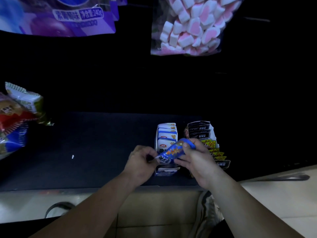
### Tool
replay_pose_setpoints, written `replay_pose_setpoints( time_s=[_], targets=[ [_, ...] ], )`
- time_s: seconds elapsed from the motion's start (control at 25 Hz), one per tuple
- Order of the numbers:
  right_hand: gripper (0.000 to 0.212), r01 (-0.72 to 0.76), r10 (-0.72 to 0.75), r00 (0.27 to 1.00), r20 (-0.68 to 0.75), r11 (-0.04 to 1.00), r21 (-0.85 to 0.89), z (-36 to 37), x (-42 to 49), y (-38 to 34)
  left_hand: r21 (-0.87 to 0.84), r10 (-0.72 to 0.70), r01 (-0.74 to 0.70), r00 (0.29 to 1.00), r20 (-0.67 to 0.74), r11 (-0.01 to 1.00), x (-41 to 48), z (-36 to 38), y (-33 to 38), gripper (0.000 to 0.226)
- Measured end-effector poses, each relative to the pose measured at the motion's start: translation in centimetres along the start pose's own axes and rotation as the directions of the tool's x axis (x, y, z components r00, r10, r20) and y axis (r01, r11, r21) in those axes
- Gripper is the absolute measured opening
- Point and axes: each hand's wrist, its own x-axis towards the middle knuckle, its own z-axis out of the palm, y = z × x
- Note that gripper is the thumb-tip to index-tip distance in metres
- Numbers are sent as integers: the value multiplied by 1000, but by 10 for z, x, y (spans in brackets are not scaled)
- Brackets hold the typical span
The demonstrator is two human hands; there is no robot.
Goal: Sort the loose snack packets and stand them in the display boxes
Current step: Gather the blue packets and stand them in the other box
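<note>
We see both hands holding one blue snack packet [175,151] above the dark desk [103,143]: the left hand [141,162] pinches its lower, white-printed end, and the right hand [197,160] grips the upper end, thumb on top. The packet lies slanted just over the left display box [157,134], which holds a row of white-and-blue packets [167,133] standing upright. Just beside it, to the right, a second display box [213,133] carries black packets at the back and yellow-topped ones [215,151] nearer us (partly hidden by the right hand). A heap of loose snack bags [15,115] sits at the desk's far left edge. Overhead hang a purple bag [65,16] and a bag of pink-and-white marshmallows [190,26].
</note>
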Motion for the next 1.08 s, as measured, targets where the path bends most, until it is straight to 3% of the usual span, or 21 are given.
replay_pose_setpoints(
  time_s=[0.2, 0.28, 0.36, 0.48, 0.64, 0.76, 0.84, 0.96, 1.08],
  targets=[
    [50, -43, 39, 999, -20, 945, -323, -1, -3, 6, -175, 20, -21, 1000, -11, 984, 0, -22, 15, 15],
    [78, -42, 21, 998, -60, 927, -373, 1, 0, 5, -95, 108, -115, 991, -78, 989, 3, -36, 24, 19],
    [93, -30, 9, 999, -50, 896, -444, 2, 1, 6, 119, 241, -231, 967, -83, 966, 6, -47, 31, 20],
    [88, -24, 33, 999, 5, 823, -568, 7, -2, 7, 336, 417, -409, 907, 52, 848, 7, -42, 35, 27],
    [84, 33, -65, 997, -28, 777, -629, 4, 3, 11, 232, 365, -371, 928, 71, 899, 12, -32, 43, 41],
    [76, 192, -212, 976, 60, 685, -703, 1, 1, 12, 354, 359, -379, 925, 124, 855, 21, -24, 46, 37],
    [76, 232, -183, 973, 143, 705, -671, 5, 0, 10, 415, 343, -377, 926, 156, 828, 17, -12, 47, 35],
    [66, 178, -116, 984, 138, 748, -639, 10, 1, 9, 212, 282, -300, 953, 113, 930, 9, -2, 41, 45],
    [51, 139, -96, 990, 101, 743, -655, 9, 1, 11, -8, 92, -92, 993, 68, 996, 11, -9, 31, 44]
  ],
)
